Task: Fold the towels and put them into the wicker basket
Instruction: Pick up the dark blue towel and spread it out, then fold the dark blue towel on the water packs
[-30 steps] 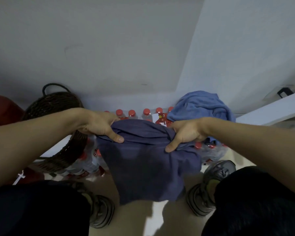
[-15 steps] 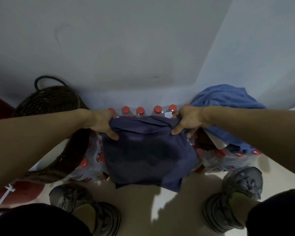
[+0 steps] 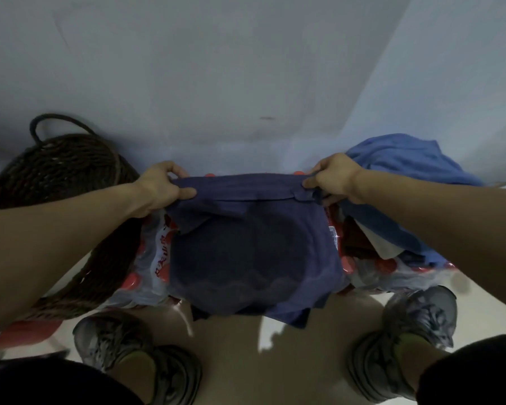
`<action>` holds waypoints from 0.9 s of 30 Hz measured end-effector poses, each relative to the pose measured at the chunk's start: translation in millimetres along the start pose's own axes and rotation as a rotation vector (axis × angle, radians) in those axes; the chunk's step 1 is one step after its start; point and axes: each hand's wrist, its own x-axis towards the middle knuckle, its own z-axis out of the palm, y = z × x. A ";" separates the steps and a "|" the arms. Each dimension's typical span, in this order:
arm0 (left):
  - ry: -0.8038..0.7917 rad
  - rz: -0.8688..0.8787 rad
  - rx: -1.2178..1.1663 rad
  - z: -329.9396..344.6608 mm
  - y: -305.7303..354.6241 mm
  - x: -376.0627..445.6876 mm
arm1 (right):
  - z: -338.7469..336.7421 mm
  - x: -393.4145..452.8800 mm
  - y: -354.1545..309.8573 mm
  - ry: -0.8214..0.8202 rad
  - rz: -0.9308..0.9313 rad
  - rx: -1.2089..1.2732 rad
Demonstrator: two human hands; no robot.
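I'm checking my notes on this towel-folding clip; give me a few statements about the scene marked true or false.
1. Both hands grip the dark towel. True: the left hand and right hand pinch its top corners.
2. The basket sits on the person's right. False: it is on the left.
3. The light blue towel lies in the basket. False: it is heaped at the right, behind the right hand.
4. The dark towel drapes over packed bottles. True.
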 end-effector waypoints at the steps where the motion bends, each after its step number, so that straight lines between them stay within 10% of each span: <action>1: 0.019 0.056 0.056 0.1 0.0 0.5 | 1.2 0.6 -1.1 0.022 0.000 -0.008; 17: 0.057 0.566 0.545 1.3 3.7 -56.7 | 9.6 -21.1 -0.3 0.360 -0.522 -0.329; 23: -0.347 0.139 0.951 6.5 4.1 -99.5 | 9.2 -78.7 -0.8 -0.029 -0.276 -0.869; 27: -0.362 -0.255 0.633 19.7 -22.6 -122.7 | 24.5 -105.0 24.8 -0.162 0.081 -0.672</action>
